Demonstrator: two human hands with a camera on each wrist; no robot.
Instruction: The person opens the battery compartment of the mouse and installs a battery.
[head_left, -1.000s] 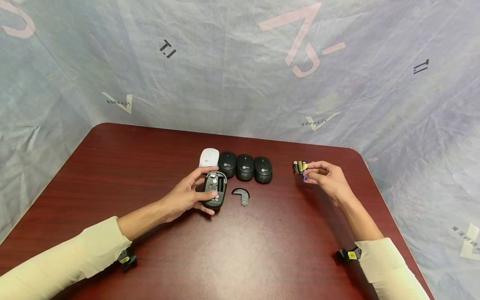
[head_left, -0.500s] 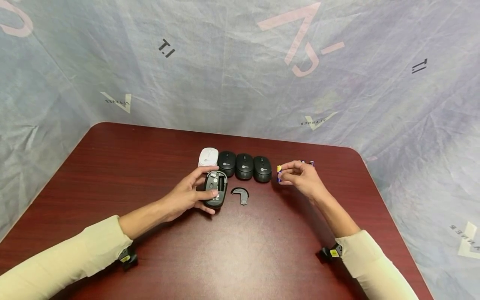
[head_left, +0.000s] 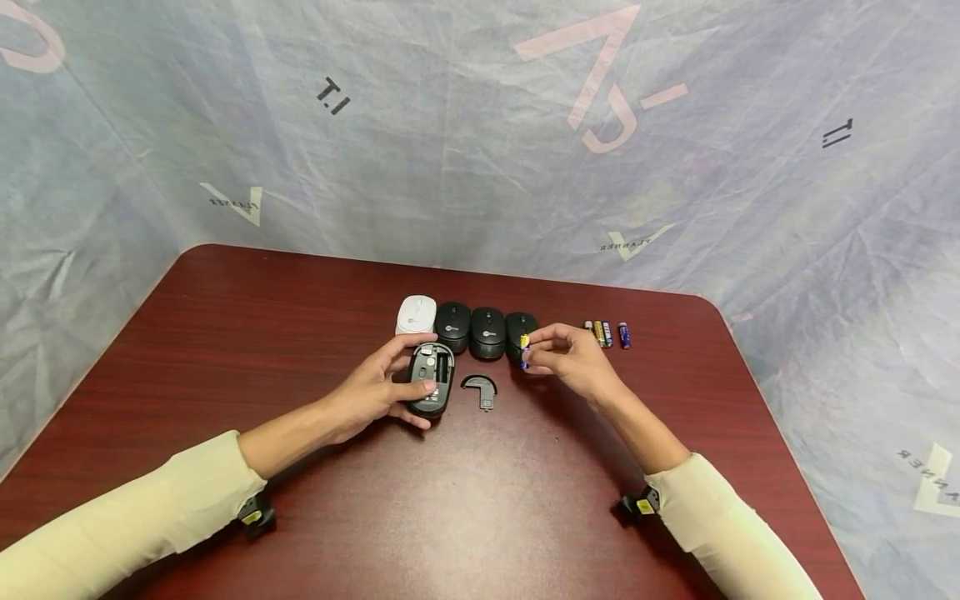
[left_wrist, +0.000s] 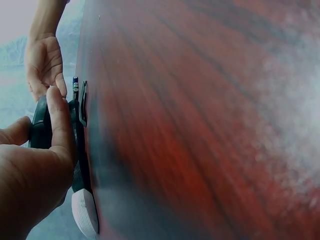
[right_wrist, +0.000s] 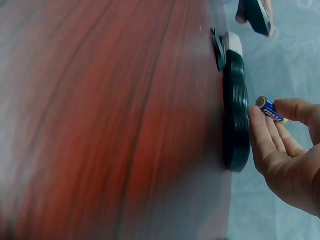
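My left hand [head_left: 367,390] grips a black computer mouse [head_left: 431,400] with its underside facing up and its battery slot uncovered. The thumb lies across that underside. Between thumb and fingertips my right hand [head_left: 573,360] pinches a blue and yellow battery [head_left: 525,350], which overlaps the rightmost black mouse in the head view. The right wrist view shows the battery [right_wrist: 272,111] held above the table, its flat end toward the camera. On the table, between the hands, lies the detached black battery cover [head_left: 482,388], curved with a short leg.
Behind the hands stands a row of mice: one white mouse [head_left: 416,315] at the left, then black mice [head_left: 488,332]. Several batteries [head_left: 603,333] lie at the right, one blue battery [head_left: 626,335] slightly apart. A grey printed cloth [head_left: 450,150] hangs behind the table.
My right hand has lifted the battery from the group at the right and carried it left toward the mice. My left hand and its mouse have stayed nearly still.
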